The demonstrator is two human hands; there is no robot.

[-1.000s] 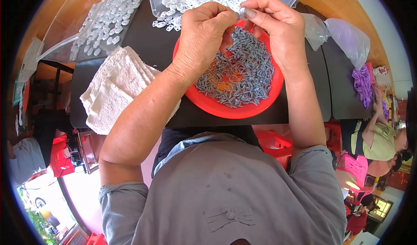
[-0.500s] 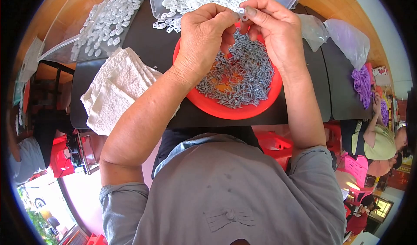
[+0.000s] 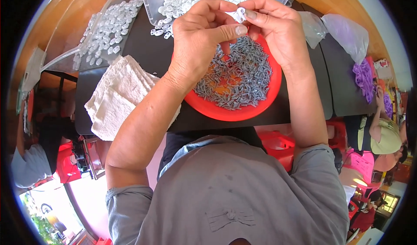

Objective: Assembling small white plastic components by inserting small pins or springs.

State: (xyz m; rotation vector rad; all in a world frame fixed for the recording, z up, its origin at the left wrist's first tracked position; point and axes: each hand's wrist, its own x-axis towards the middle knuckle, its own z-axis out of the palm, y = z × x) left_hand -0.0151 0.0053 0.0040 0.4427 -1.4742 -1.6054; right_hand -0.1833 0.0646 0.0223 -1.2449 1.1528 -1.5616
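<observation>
Both my hands are raised over a red basin (image 3: 230, 114) of small grey screws (image 3: 247, 82). Between my fingertips is a small white plastic piece (image 3: 239, 14) with round holes. My right hand (image 3: 280, 32) pinches its right side, the thumb in front. My left hand (image 3: 195, 36) is curled at its other side, with the index finger along the top. The left thumb stands lower, a little apart from the piece. Whether a screw is in these fingers is hidden.
Beyond my hands stands a clear bin (image 3: 152, 10) full of white pieces. More white pieces (image 3: 113, 32) lie on clear plastic at the left. A folded cream towel (image 3: 117, 99) is near my left forearm. Plastic bags (image 3: 347, 36) and purple material (image 3: 364, 80) lie right; another person (image 3: 382, 136) sits beyond.
The white piece shows more fully now, its holes facing me. My left thumb has moved down and away from it. The view has shifted slightly.
</observation>
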